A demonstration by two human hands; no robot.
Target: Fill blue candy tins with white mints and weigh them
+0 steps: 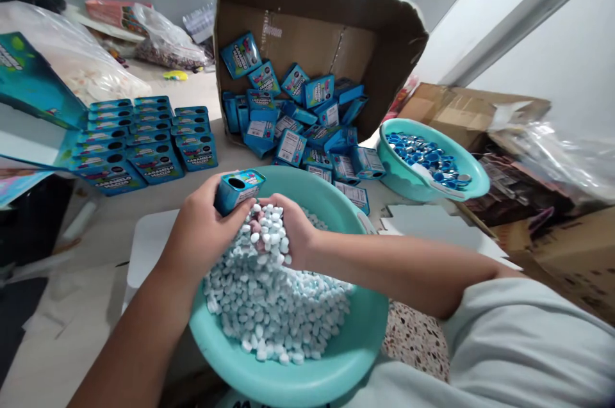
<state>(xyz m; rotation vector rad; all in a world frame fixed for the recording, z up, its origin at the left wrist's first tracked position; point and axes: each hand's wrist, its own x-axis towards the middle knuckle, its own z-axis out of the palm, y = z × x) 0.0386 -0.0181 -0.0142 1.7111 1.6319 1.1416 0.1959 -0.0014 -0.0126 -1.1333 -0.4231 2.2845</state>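
A blue candy tin (239, 189) with a dark round hole in its top is gripped by my left hand (204, 219), tilted over the far rim of a turquoise basin (355, 344). Beside it, my right hand (295, 232) is cupped, its fingers curled around a heap of small white candies (271, 228). Some candies lie between the hand and the tin. Below both hands, the basin holds a large pile of loose white candies (283, 312).
A tipped cardboard box (375, 11) spills blue tins (291, 146) behind the basin. Filled rows of tins (156, 161) stand at left beside an opened display carton (33, 88). At right, another turquoise basin (473, 174) holds blue and silver lids (427, 161).
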